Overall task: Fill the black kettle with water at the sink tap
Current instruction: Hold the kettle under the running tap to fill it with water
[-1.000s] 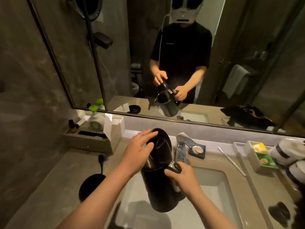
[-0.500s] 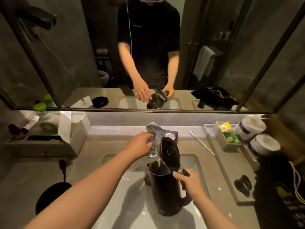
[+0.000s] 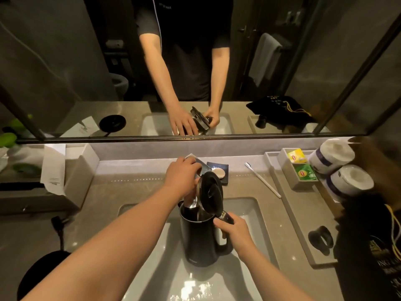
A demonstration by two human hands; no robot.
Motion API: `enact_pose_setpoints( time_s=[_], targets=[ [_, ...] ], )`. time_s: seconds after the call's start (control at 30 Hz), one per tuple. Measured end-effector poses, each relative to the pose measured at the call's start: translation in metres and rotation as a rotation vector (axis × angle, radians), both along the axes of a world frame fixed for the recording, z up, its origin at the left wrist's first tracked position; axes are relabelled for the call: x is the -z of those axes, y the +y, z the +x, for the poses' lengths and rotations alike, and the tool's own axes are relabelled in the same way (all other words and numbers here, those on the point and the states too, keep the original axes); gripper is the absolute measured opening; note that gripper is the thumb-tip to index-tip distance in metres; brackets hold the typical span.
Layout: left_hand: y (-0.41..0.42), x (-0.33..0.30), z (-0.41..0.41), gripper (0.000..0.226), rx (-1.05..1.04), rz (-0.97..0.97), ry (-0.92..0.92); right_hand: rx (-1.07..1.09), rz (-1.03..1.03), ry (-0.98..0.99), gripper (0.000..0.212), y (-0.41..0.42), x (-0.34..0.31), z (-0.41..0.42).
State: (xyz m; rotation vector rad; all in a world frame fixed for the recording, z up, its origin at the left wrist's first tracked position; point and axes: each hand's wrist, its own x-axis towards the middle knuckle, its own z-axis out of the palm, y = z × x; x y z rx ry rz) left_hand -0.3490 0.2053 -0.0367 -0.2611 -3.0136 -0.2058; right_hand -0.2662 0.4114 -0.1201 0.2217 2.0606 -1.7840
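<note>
The black kettle [image 3: 200, 237] stands upright over the white sink [image 3: 258, 216], its lid [image 3: 211, 193] tipped open. My right hand [image 3: 233, 232] is closed around the kettle's handle. My left hand [image 3: 182, 178] lies on the chrome tap [image 3: 202, 166] just behind the kettle, fingers curled over the lever. The tap's spout is mostly hidden by my hand and the lid. I cannot see water running.
A soap dish [image 3: 219, 171] sits behind the tap, a toothbrush [image 3: 262, 180] to its right. A tray [image 3: 299, 231] with tea bags [image 3: 300, 165] and paper rolls [image 3: 338, 168] stands right. The kettle base [image 3: 41, 270] lies left, a tissue box [image 3: 71, 170] beyond.
My left hand let go of the lid and moved forward onto the tap. The kettle, lid open, came closer under the tap. The view tilted down.
</note>
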Motion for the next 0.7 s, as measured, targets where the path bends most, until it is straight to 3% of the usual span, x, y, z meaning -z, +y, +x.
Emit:
enact_pose_setpoints(
  time_s=[0.2,0.33,0.7],
  targets=[
    [-0.005,0.004,-0.004,0.029,0.021,0.015,0.047,0.013,-0.046,-0.006,0.020,0.000,0.000,-0.002],
    [-0.013,0.001,-0.009,0.010,-0.023,0.196,0.079,0.034,-0.072,-0.008,0.020,0.000,0.000,-0.003],
    [-0.018,0.002,-0.013,0.010,-0.039,0.321,0.007,0.038,-0.051,-0.016,0.016,-0.004,0.001,-0.003]
  ],
)
